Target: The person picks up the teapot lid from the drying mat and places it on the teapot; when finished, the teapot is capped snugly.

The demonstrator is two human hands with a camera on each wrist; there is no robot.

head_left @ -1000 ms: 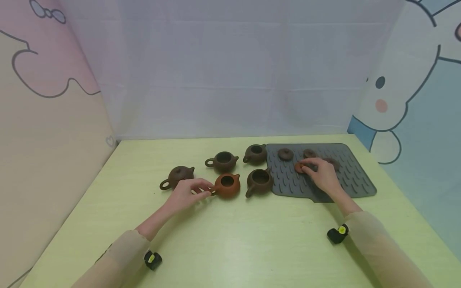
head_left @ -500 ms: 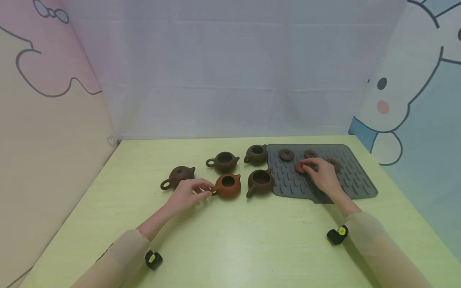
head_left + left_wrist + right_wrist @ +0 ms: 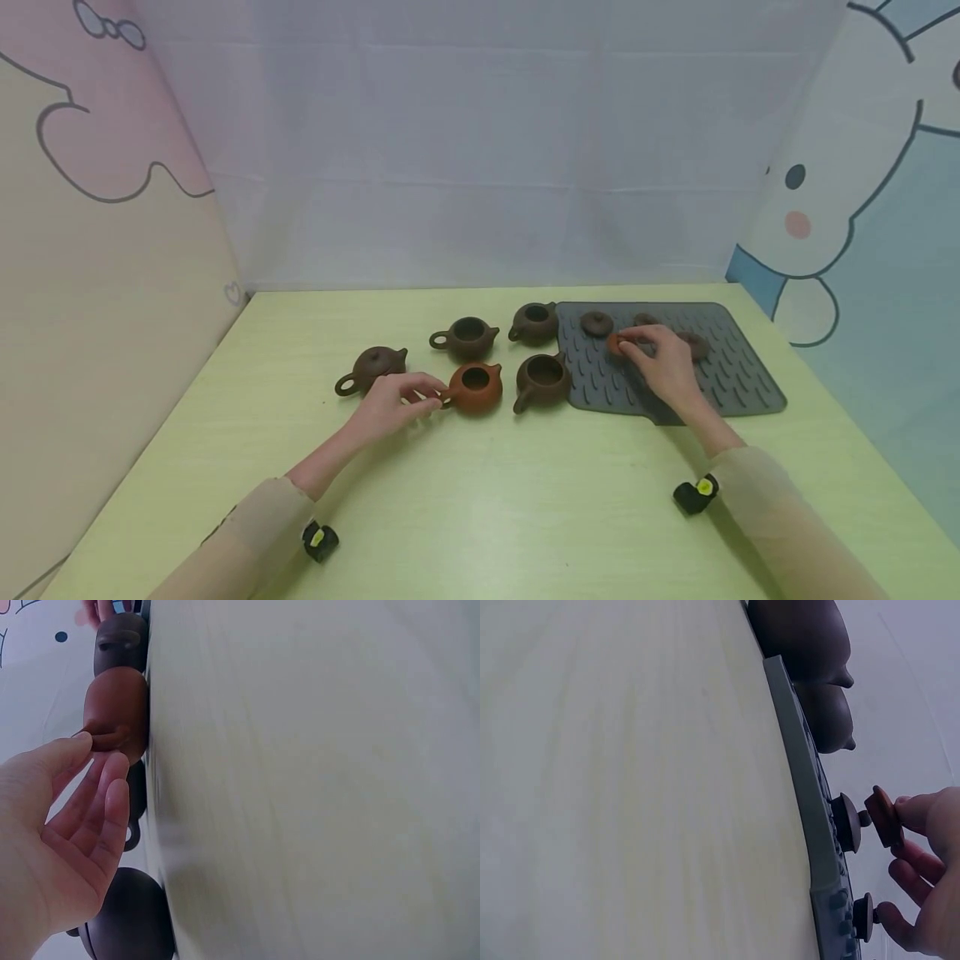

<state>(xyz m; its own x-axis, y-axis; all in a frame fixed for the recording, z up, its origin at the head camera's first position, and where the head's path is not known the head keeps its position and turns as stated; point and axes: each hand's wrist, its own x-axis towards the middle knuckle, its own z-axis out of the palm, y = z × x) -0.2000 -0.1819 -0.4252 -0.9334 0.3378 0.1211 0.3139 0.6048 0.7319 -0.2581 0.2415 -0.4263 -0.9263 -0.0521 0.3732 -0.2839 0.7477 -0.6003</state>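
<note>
A person works over a pale tabletop (image 3: 487,508) with both hands, and the job looks only partly done. At the far left stands one dark teapot with its lid on (image 3: 378,363), the only covered pot of five. Beside it, four pots stand open: a reddish teapot (image 3: 482,404) and three dark open teapots, at the back (image 3: 465,348), near the mat's far corner (image 3: 534,333) and by the mat's near edge (image 3: 551,393). The left hand (image 3: 390,407) pinches the reddish pot's handle between thumb and fingers. The right hand (image 3: 669,367) has thumb and fingertips clamped on a small reddish lid (image 3: 885,817), held just clear of a gray ridged mat (image 3: 742,383). Three dark lids rest there: one toward the pots (image 3: 597,325), one behind the hand (image 3: 645,319), one beside it (image 3: 697,347). Judging by that, one pot seems finished and four are left, the reddish pair being in hand.
</note>
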